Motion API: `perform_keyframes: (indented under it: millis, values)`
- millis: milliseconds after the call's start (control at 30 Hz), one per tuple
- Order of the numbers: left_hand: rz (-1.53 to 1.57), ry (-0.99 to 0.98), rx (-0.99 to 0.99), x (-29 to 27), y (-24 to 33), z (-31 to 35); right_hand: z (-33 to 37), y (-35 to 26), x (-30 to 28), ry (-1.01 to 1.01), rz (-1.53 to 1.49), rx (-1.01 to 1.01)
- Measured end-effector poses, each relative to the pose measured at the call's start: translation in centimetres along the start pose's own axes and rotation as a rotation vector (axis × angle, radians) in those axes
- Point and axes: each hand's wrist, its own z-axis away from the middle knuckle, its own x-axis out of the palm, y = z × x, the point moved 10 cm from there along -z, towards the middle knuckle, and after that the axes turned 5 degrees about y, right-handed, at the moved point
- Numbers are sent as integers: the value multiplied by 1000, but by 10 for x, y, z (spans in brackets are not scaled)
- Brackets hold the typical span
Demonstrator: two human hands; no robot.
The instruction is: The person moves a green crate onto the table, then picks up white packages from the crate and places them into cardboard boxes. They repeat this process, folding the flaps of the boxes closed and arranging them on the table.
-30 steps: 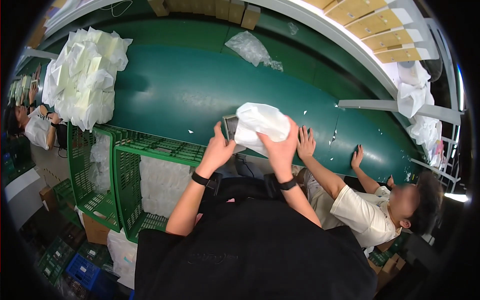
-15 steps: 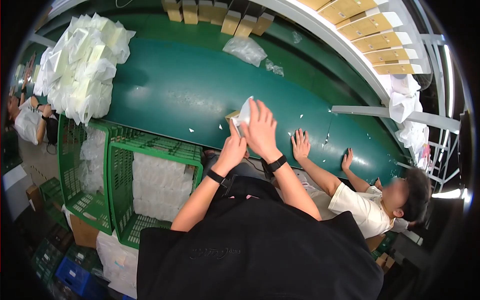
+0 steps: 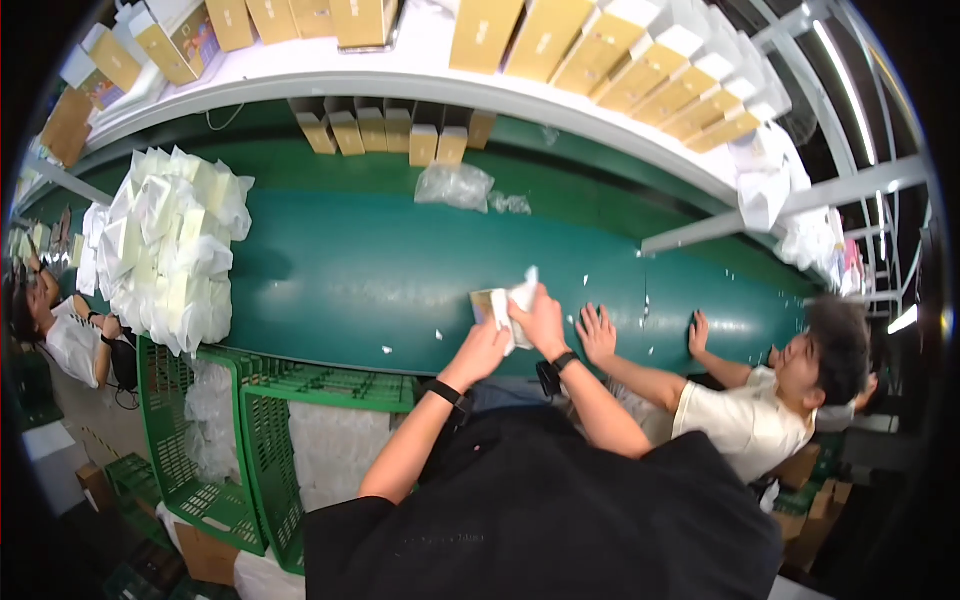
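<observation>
Over the near edge of the green table, both my hands are on a small tan-and-white box (image 3: 484, 303). My left hand (image 3: 480, 352) is closed on its near left side, the tan face showing above the fingers. At its right, my right hand (image 3: 541, 324) is closed round a white piece (image 3: 524, 291) whose tip sticks up past the fingers. Whether that piece is a flap of the box or loose paper, I cannot tell. Part of the box is hidden behind my fingers.
A tall pile of white-wrapped packs (image 3: 170, 250) stands at the left end of the green table (image 3: 350, 270). Green crates (image 3: 325, 385) sit below it. Clear plastic bags (image 3: 455, 187) lie at the back, under a shelf (image 3: 420, 75) of tan boxes. A co-worker's hand (image 3: 597, 334) rests at right.
The view has tipped up, bringing the shelf of boxes into sight. My right hand's fingers, stretched along the white piece before, are now curled round it. More of the tan box shows.
</observation>
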Motion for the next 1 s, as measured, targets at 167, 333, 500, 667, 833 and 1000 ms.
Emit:
perform_keyframes:
  millis: [167,333,500,667,833,1000]
  values:
    - [69,-8,117,37,31,-66,-81,121,-107,371,143,118]
    - [-26,509,113,-131,-13,-167,-177,238,-150,404,311,201]
    - [-173,1373,215,-409,-84,-212,0,361,39,-278,-1746,322]
    - [-113,1553,132,-598,-162,-276,-336,90,-74,90,-470,-109]
    - [-467,1136,-175,-671,-249,-390,-450,46,17,219,-819,134]
    - [-537,804,276,-653,-225,-476,-476,4,144,-63,276,-793]
